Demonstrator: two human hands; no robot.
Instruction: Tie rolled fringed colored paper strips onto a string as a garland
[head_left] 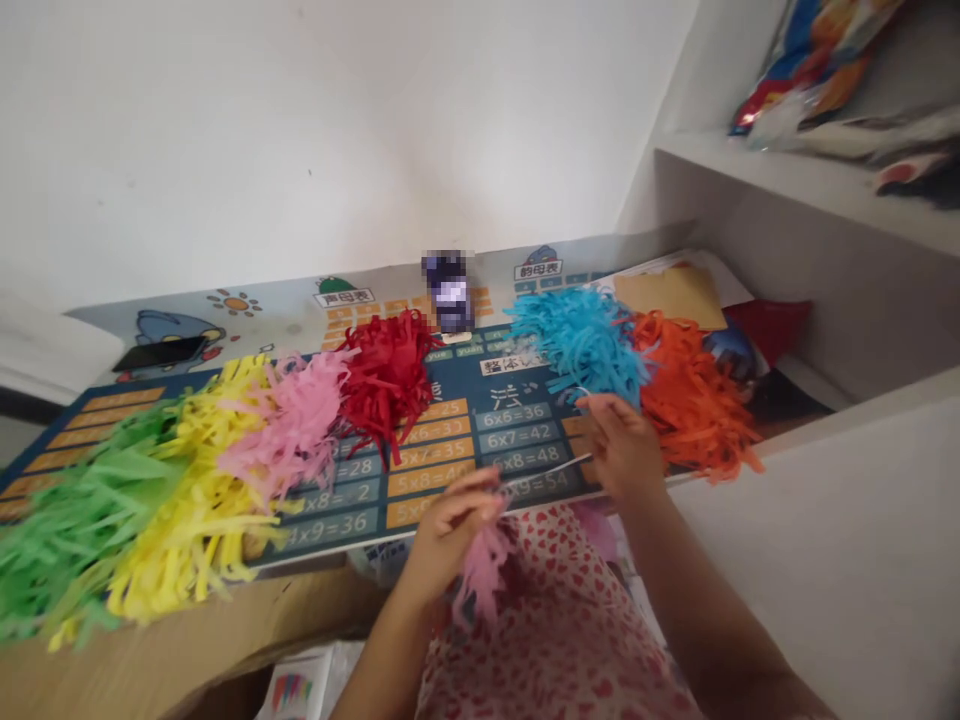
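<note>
A pink paper tassel [484, 575] hangs below my left hand [448, 535], whose fingers are closed around its top at the table's front edge. From there a thin white string [562, 466] runs right and up to my right hand [626, 450]. My right fingers are pinched together on the string, and a short piece of it sticks out near the thumb and forefinger. Just behind my right hand lie a blue fringed paper bunch [589, 340] and an orange one [694, 395]. Red [386, 380], pink [296, 425], yellow [206, 490] and green [94, 520] bunches lie to the left.
A printed mat with times tables [341, 525] covers the table against the wall. Upright at the back is a blurred phone [450, 295]; a dark flat device [161, 353] lies at back left. White shelving [795, 190] bounds the right side. Below left is a cardboard box [315, 600].
</note>
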